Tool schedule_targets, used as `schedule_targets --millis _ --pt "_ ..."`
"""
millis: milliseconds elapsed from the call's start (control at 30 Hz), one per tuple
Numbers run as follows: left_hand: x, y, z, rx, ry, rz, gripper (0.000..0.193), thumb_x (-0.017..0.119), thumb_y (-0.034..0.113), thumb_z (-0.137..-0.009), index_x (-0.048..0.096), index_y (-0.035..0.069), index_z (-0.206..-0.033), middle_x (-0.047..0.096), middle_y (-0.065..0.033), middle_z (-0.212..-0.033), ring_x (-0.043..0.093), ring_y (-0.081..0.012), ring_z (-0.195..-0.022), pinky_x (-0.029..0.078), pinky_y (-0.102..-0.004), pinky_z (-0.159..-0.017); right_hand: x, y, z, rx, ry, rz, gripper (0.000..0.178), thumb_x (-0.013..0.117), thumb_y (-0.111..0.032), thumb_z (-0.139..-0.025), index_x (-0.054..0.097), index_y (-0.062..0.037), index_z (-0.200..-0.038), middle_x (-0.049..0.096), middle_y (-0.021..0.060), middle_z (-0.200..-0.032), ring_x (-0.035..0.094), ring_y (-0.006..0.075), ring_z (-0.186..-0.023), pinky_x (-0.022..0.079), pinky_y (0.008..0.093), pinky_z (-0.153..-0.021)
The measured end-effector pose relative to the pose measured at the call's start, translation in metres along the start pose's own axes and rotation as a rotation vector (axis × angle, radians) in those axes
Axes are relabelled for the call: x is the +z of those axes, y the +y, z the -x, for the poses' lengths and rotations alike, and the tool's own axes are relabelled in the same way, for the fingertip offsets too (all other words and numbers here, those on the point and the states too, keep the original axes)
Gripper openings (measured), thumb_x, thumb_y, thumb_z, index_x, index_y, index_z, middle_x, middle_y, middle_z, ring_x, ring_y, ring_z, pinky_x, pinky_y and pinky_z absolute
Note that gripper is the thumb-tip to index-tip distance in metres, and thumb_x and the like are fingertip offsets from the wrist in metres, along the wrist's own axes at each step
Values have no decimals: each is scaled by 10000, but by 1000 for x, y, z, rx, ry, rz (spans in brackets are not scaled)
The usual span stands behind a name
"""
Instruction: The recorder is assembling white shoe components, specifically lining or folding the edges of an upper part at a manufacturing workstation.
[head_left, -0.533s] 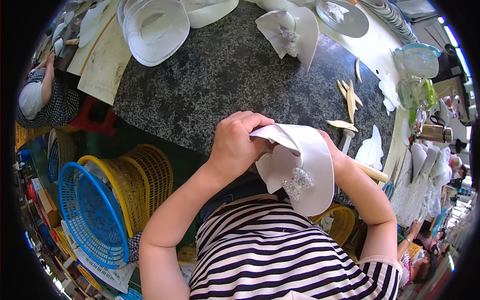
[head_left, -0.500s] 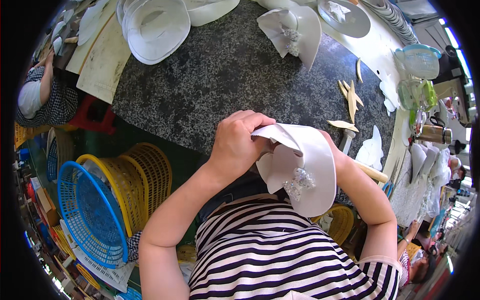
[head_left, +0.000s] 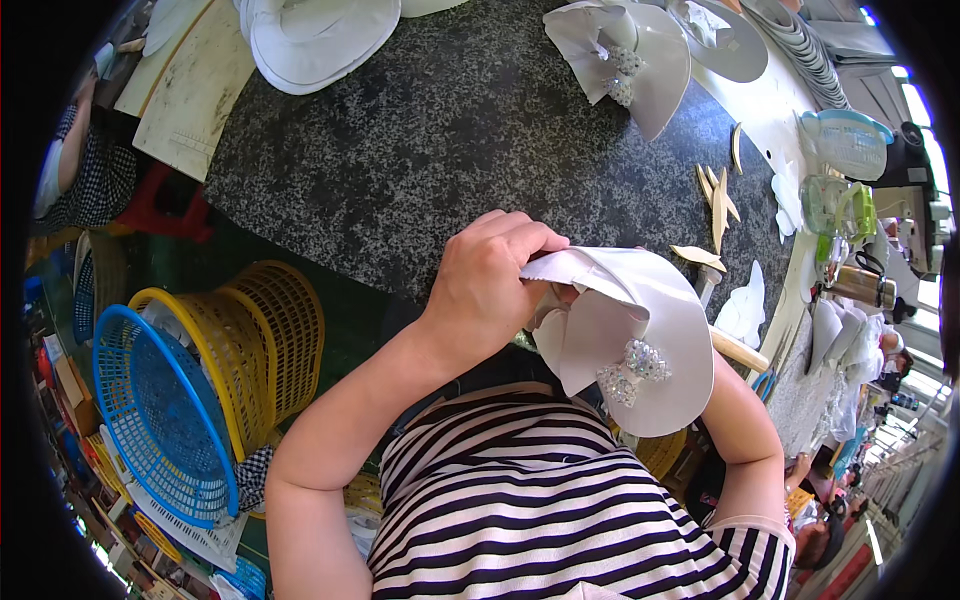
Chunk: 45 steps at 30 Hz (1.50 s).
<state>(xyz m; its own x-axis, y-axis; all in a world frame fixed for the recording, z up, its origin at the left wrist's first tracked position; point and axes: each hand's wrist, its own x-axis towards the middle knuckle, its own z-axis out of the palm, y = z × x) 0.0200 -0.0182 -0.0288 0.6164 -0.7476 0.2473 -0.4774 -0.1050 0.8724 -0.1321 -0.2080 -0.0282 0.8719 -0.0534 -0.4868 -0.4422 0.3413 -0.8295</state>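
At far left, note the blue basket point(head_left: 120, 385) beside the yellow basket point(head_left: 297, 330); both stand below the dark tabletop point(head_left: 380, 180).

Your left hand point(head_left: 490, 275) is closed on the upper left edge of the pale folded piece point(head_left: 680, 340). The piece is held off the tabletop, in front of your torso, with its broad rounded flap hanging toward you.

Handling: expect low weight. The sheet appears thin and flexible, yet firm enough to keep its curve; treat it as liable to crease under a hard pinch. The smooth face may slip under dry fingers. Hold it by the plain edges and the folded upper band.

Keep pressure off the beaded ornament point(head_left: 645, 360) on the lower middle. Judge it the most fragile part; its beads could catch or loosen.

A matching piece point(head_left: 665, 80) rests on the far part of the tabletop, its ornament likewise exposed.

Cream curved strips point(head_left: 719, 215) and a wooden handle point(head_left: 738, 350) lie farther right.

Your right forearm point(head_left: 745, 415) passes behind the piece. Your right hand is hidden there, so its grip cannot be told.
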Motion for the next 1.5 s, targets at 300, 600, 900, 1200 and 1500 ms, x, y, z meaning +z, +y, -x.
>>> schedule_targets --millis 300,600,900,1200,1500 --pt "5 -3 4 75 31 -49 263 835 72 -733 723 31 -967 701 -90 -855 673 -287 -798 532 -378 -721 -5 7 3 -57 -59 594 491 782 -250 -854 661 -93 -1303 687 135 -1276 692 239 -1092 555 405 -931" --pt "-3 9 1 15 -48 46 256 771 -12 -765 692 30 -1005 692 -117 -928 695 -281 -824 554 -362 -711 5 -17 14 -140 -75 418 487 800 -152 -818 684 -63 -1282 723 95 -1221 701 200 -1086 553 342 -959" --pt "8 4 1 66 -9 31 261 718 -51 -782 684 19 -1031 695 -135 -933 704 -310 -842 565 -377 -724 14 2 2 -108 -75 370 513 784 -160 -823 650 -42 -1303 726 93 -1174 703 194 -1084 551 352 -950" --pt "14 -4 5 74 39 10 279 671 -80 -778 685 6 -1043 706 -147 -944 709 -326 -863 572 -384 -736 28 9 12 -129 47 320 562 762 -194 -912 558 -10 -1402 677 113 -1240 687 181 -1066 571 309 -887" --pt "14 -3 3 111 24 33 268 688 -68 -782 680 -3 -1042 707 -159 -966 714 -332 -884 583 -388 -759 0 23 16 -203 -156 726 580 712 -127 -942 505 -40 -1476 598 108 -1383 591 193 -1240 473 353 -1075"
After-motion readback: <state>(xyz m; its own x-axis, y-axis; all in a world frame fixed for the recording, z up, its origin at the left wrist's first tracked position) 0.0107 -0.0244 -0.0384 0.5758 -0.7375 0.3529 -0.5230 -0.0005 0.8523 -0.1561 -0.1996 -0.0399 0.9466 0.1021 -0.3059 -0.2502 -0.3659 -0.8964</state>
